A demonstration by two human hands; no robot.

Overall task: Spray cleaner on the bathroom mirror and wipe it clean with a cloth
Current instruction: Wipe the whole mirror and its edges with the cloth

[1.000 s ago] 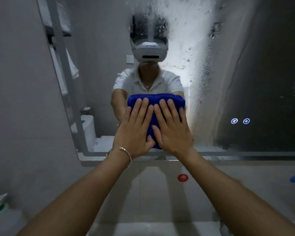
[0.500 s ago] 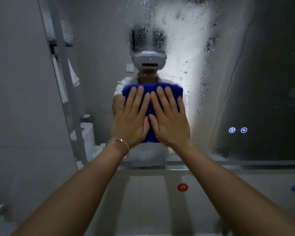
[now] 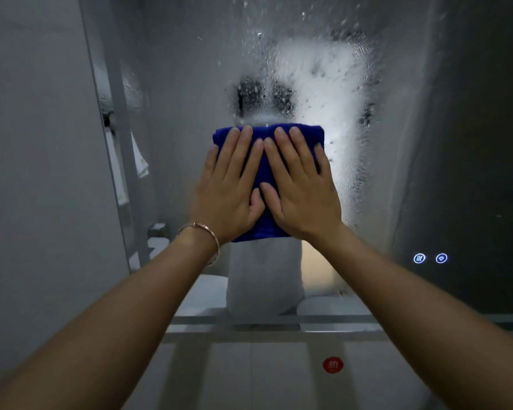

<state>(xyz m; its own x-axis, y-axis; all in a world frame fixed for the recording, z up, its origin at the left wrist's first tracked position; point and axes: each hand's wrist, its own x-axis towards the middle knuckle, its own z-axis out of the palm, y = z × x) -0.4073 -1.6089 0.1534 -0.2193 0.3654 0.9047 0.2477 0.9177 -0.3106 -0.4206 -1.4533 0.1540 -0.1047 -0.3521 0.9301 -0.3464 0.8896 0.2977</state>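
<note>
Both palms, left hand [image 3: 230, 184] and right hand [image 3: 301, 187], press flat with fingers spread on the folded blue cloth [image 3: 265, 220], which has climbed toward 12 o'clock on the mirror [image 3: 190, 84] since a second ago. Clear glass lies below; spray droplets [image 3: 332, 78] remain above, so the wiping looks partway done.

Wet glass, plush cloth, metal bangle
Mirror [image 3: 382, 143] glossy glass, beaded with droplets and white foam upper centre; blue cloth [image 3: 267, 137] soft, matt, fuzzy; bracelet [image 3: 203, 229] shiny rose-gold metal; wall tiles [image 3: 273, 377] below smooth, semi-matt.
</note>
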